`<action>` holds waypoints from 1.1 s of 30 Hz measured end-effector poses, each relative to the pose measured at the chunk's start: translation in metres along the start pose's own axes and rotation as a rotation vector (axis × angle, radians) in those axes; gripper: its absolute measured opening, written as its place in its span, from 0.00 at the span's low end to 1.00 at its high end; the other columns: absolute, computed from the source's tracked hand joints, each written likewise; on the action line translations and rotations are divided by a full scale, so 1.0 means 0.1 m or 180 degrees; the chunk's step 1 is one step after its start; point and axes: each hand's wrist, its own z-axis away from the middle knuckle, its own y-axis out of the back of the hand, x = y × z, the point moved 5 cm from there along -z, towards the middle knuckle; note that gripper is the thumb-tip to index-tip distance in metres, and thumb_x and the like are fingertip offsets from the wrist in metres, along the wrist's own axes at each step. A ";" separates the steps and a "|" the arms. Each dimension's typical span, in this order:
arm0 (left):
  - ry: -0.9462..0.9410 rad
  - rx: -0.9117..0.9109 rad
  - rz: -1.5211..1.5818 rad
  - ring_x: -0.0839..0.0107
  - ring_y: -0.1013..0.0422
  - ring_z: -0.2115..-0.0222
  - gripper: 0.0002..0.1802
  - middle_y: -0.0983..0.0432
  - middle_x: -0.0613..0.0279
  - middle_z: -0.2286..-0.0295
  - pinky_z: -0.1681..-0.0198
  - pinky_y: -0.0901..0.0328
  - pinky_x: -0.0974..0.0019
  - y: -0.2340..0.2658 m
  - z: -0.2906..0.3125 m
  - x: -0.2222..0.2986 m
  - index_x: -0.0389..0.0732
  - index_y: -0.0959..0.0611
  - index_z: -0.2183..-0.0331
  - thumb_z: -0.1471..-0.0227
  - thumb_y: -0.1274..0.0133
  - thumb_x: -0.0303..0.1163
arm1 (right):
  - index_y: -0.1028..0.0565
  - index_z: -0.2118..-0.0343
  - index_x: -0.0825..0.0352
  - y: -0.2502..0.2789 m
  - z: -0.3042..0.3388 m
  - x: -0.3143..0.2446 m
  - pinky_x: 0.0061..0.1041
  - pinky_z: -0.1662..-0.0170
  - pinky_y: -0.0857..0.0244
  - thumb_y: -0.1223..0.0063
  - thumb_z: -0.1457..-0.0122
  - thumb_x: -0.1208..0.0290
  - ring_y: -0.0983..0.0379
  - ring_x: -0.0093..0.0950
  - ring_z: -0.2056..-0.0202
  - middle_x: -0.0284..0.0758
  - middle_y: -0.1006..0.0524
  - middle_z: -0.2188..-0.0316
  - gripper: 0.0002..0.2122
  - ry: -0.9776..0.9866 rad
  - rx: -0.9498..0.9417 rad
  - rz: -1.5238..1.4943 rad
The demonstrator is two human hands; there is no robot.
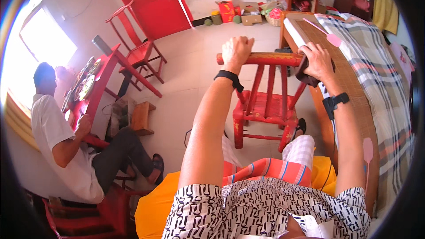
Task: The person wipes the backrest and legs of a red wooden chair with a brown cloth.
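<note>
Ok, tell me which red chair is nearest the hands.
The low chair straight ahead, its top rail by both left hand and right hand. The door-side chair and lower-left chair stand farther off.

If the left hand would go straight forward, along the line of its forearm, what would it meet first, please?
In the picture, the left hand points toward the cardboard box, likely the first thing met. Depth is unclear, so the hand might pass above it.
</note>
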 end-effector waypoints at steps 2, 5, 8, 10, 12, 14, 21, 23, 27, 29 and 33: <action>-0.0149 0.0126 0.0112 0.48 0.25 0.76 0.23 0.23 0.48 0.80 0.69 0.31 0.49 0.07 0.09 0.04 0.44 0.15 0.79 0.47 0.50 0.52 | 0.27 0.63 0.54 0.02 0.02 -0.05 0.43 0.59 0.35 0.34 0.63 0.68 0.31 0.39 0.56 0.31 0.29 0.63 0.20 0.0021 0.0004 -0.0056; -0.0361 -0.0166 0.0203 0.49 0.25 0.76 0.26 0.22 0.50 0.81 0.68 0.31 0.52 0.13 0.18 0.12 0.44 0.14 0.79 0.48 0.50 0.56 | 0.27 0.64 0.54 0.04 0.04 -0.08 0.43 0.58 0.35 0.33 0.63 0.67 0.31 0.38 0.56 0.32 0.29 0.63 0.20 0.0031 0.0010 -0.0060; -0.0296 -0.0752 0.0048 0.50 0.24 0.74 0.29 0.22 0.49 0.80 0.66 0.31 0.53 0.14 0.21 0.14 0.44 0.13 0.78 0.48 0.51 0.59 | 0.27 0.63 0.55 0.09 0.09 -0.12 0.42 0.58 0.35 0.33 0.62 0.67 0.31 0.38 0.56 0.32 0.30 0.62 0.19 0.0012 -0.0017 -0.0046; -0.0206 -0.0954 -0.0019 0.50 0.24 0.73 0.30 0.21 0.49 0.78 0.65 0.31 0.53 0.14 0.21 0.14 0.43 0.13 0.78 0.48 0.52 0.60 | 0.27 0.63 0.55 0.13 0.14 -0.14 0.42 0.57 0.35 0.34 0.61 0.68 0.31 0.38 0.56 0.32 0.30 0.62 0.19 -0.0012 -0.0038 -0.0025; -0.0126 -0.1150 -0.0088 0.51 0.23 0.71 0.32 0.21 0.48 0.77 0.63 0.30 0.54 0.10 0.22 0.07 0.43 0.13 0.77 0.49 0.53 0.62 | 0.27 0.63 0.54 0.15 0.16 -0.17 0.42 0.57 0.35 0.34 0.62 0.68 0.31 0.38 0.56 0.32 0.30 0.62 0.19 0.0006 -0.0003 -0.0020; -0.0292 -0.1308 -0.0317 0.50 0.25 0.73 0.30 0.22 0.49 0.78 0.65 0.32 0.53 0.07 0.24 0.06 0.46 0.14 0.76 0.45 0.58 0.60 | 0.27 0.63 0.54 0.16 0.19 -0.19 0.43 0.57 0.35 0.34 0.62 0.68 0.31 0.38 0.56 0.32 0.30 0.62 0.20 0.0003 0.0030 0.0002; 0.0125 -0.1462 -0.0131 0.49 0.23 0.63 0.30 0.19 0.47 0.68 0.55 0.32 0.52 0.11 0.35 0.10 0.45 0.12 0.70 0.48 0.56 0.60 | 0.27 0.62 0.54 0.13 0.30 -0.17 0.42 0.56 0.36 0.36 0.66 0.72 0.30 0.38 0.54 0.31 0.28 0.62 0.22 0.0123 0.0017 0.0080; 0.0028 -0.1524 -0.0479 0.53 0.23 0.63 0.29 0.19 0.54 0.68 0.57 0.32 0.53 0.11 0.35 0.05 0.48 0.13 0.66 0.44 0.60 0.59 | 0.27 0.62 0.55 0.13 0.27 -0.21 0.44 0.55 0.37 0.37 0.64 0.72 0.31 0.38 0.53 0.32 0.28 0.61 0.21 0.0097 -0.0061 0.0146; -0.0075 -0.1233 -0.0380 0.51 0.24 0.65 0.26 0.19 0.51 0.70 0.58 0.32 0.53 0.12 0.34 0.06 0.48 0.13 0.68 0.45 0.59 0.55 | 0.26 0.60 0.59 0.01 0.20 -0.24 0.46 0.52 0.39 0.41 0.60 0.76 0.32 0.40 0.53 0.36 0.28 0.60 0.19 0.0167 -0.0153 0.0358; -0.0130 -0.1256 -0.0361 0.50 0.24 0.66 0.26 0.20 0.50 0.72 0.59 0.32 0.52 0.11 0.33 0.08 0.47 0.14 0.70 0.45 0.59 0.54 | 0.26 0.61 0.60 -0.05 0.18 -0.27 0.45 0.52 0.39 0.42 0.59 0.76 0.32 0.39 0.54 0.37 0.29 0.60 0.18 0.0238 -0.0076 0.0407; -0.0088 -0.1252 -0.0240 0.47 0.25 0.70 0.24 0.21 0.49 0.75 0.62 0.32 0.50 0.11 0.35 0.12 0.45 0.15 0.73 0.46 0.59 0.50 | 0.26 0.62 0.61 -0.11 0.11 -0.47 0.46 0.52 0.40 0.43 0.56 0.76 0.32 0.39 0.55 0.36 0.29 0.62 0.15 0.0334 -0.0119 0.0496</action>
